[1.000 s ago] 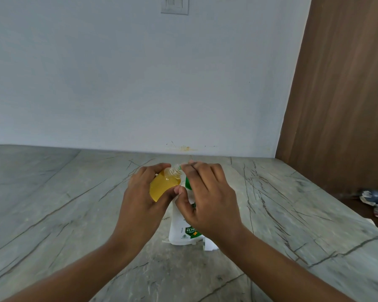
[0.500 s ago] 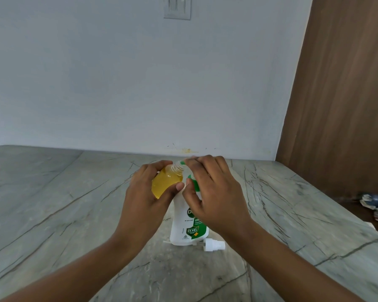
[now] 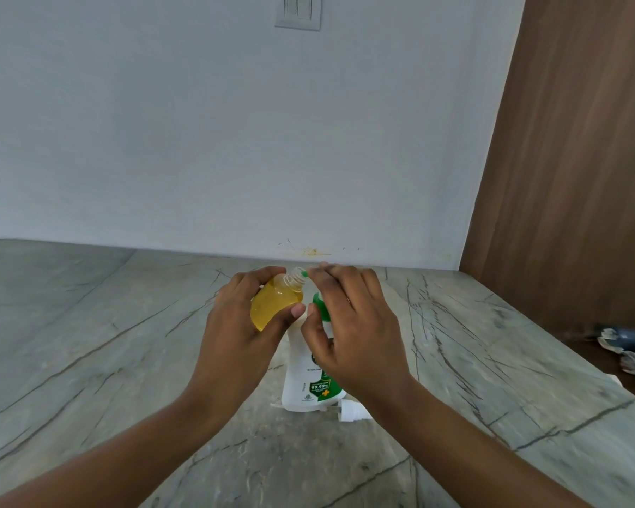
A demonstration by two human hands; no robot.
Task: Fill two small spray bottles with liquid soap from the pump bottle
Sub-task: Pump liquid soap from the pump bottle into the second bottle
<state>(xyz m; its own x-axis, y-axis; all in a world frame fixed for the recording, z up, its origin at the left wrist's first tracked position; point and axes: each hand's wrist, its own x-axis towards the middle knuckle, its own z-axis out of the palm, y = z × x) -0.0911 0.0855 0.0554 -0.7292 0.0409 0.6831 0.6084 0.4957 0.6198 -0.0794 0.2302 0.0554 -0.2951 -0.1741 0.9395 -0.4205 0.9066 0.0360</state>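
My left hand (image 3: 231, 335) grips a small clear spray bottle (image 3: 275, 306) full of yellow soap, tilted with its open threaded neck toward the right. The neck sits against the green nozzle of the white pump bottle (image 3: 310, 383), which stands on the marble counter (image 3: 88, 361). My right hand (image 3: 352, 324) rests over the green pump head, fingers curled on it. A white spray cap (image 3: 351, 411) lies on the counter by the pump bottle's base.
A white wall with a switch plate (image 3: 298, 11) rises behind the counter. A brown wooden panel (image 3: 572, 159) stands at the right. Crumpled cloth or paper (image 3: 627, 346) lies on a lower surface past the counter's right edge.
My right hand has risen and the pump head with it. More of the white pump bottle's label shows and the white cap is fully uncovered. The small bottle stays at the nozzle.
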